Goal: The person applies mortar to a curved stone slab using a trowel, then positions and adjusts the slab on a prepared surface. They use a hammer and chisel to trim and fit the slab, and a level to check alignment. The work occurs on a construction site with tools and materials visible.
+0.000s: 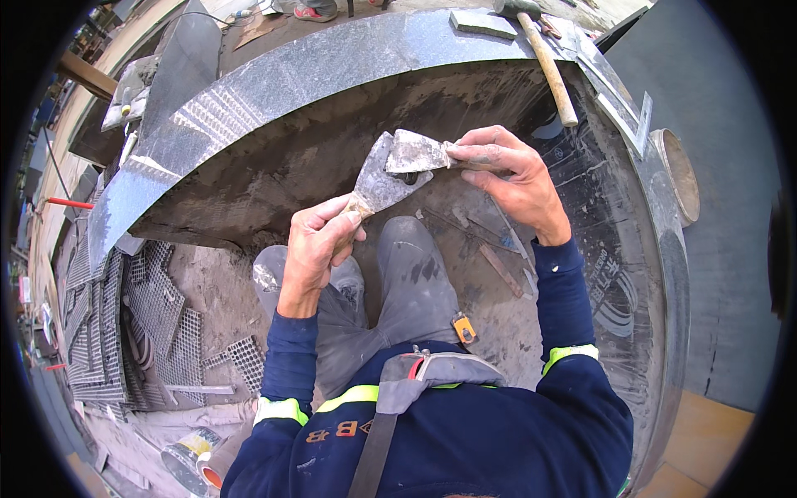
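Note:
My left hand (320,241) grips the handle of a putty knife (374,189), whose wide blade is smeared with grey-white residue. My right hand (516,176) pinches a second, smaller putty knife (417,153) by its handle. Its whitish, caked blade lies across the far end of the left one, and the two look to be touching. A small dark lump shows between the blades; what it is I cannot make out. Both tools are held up in front of my knees, above the dusty floor.
A curved grey stone slab (332,55) arcs around the far side, bearing a stone block (483,23) and a mallet (550,70) with a wooden handle. Grid-textured sheets (91,332) pile up at left. A bucket (184,452) stands lower left. Metal strips (502,270) lie right of my knees.

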Demonstrator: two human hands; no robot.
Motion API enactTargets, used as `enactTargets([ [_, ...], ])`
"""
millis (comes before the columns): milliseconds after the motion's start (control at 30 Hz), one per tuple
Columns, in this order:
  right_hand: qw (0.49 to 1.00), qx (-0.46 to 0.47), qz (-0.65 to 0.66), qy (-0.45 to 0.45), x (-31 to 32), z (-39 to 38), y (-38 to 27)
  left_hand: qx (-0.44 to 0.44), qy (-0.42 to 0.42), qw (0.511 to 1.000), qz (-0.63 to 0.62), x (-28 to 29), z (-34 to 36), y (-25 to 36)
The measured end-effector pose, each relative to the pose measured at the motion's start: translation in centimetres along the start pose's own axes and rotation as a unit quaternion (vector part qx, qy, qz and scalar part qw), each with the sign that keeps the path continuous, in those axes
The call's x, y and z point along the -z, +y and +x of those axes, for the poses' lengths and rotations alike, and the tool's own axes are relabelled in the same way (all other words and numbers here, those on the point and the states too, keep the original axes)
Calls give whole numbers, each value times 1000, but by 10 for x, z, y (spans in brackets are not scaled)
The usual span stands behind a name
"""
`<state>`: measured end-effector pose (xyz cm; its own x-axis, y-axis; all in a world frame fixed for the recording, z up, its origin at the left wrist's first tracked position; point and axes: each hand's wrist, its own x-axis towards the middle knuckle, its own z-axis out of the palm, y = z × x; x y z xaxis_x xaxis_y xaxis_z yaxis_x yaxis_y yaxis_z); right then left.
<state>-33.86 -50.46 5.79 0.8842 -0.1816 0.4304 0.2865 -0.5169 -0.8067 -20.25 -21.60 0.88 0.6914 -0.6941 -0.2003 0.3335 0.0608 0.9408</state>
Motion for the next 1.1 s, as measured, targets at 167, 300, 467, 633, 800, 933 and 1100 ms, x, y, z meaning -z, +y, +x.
enactTargets([
  [167, 994, -10, -105, 35, 5, 5, 15, -22, -2, 998, -63, 11, -1, -9],
  [300, 976, 13, -200, 84, -2, 4, 10, -47, 84, 994, 49, 8, 0, -2],
  [467, 929, 75, -362, 4, -17, 12, -21, -110, 128, 960, 223, 2, 2, 3],
  [633, 920, 107, -376, 0, -15, 22, -30, -159, 155, 934, 279, -2, -2, -5],
  [800, 928, 81, -362, -25, -14, 23, -28, -102, 123, 962, 222, 2, -3, -6],
  [933, 950, 23, -306, -58, -19, 19, -19, -44, 98, 983, 148, 3, -3, -1],
  [1100, 995, -13, -90, 32, -28, 10, 1, -38, 87, 995, 6, 1, 1, -16],
])
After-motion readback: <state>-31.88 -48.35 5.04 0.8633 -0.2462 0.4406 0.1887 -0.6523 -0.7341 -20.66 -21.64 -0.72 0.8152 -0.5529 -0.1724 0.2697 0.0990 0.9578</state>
